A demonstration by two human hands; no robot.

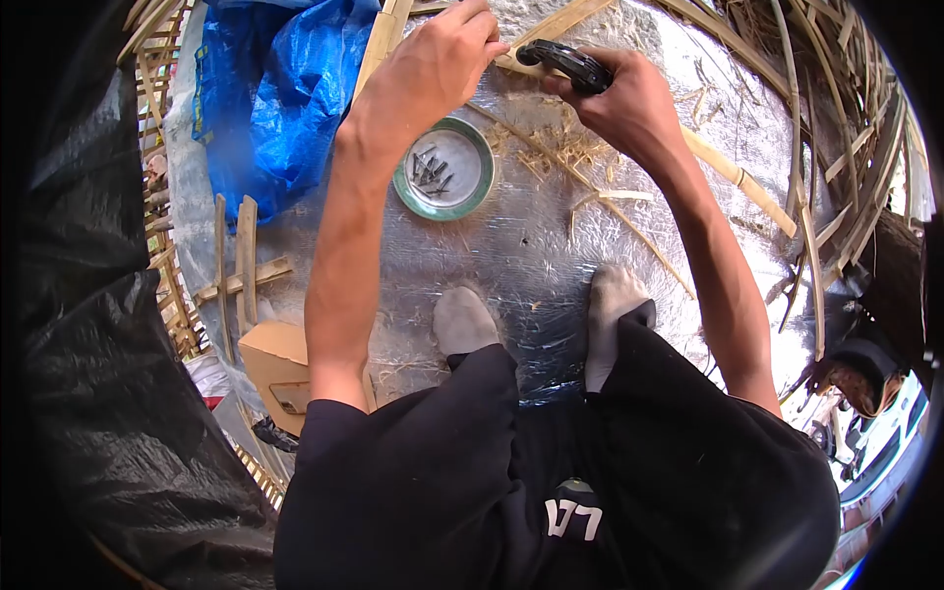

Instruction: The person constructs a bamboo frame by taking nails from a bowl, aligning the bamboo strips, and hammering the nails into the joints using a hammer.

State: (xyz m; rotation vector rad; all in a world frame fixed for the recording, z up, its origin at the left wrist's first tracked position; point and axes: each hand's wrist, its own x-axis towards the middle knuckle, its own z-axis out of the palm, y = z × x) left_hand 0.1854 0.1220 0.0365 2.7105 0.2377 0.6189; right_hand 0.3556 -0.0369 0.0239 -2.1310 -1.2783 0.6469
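Note:
My right hand (624,93) is wrapped round a black tool (568,67) at the top, right of centre. Just left of the tool's end, my left hand (454,49) has its fingers pressed together near the top edge; whatever they may pinch is too small to make out. Below my left hand lies a round plate (484,193) with a green rim, and several small grey metal pieces (430,171) rest in it. Bamboo strips (560,29) lie behind and beneath both hands.
A blue tarp (285,108) lies at the upper left, with a cardboard box (273,362) further down. Shavings (575,152) and a long bamboo piece (737,177) are on the silvery floor sheet (531,265). More strips pile at the right. My feet are near the centre.

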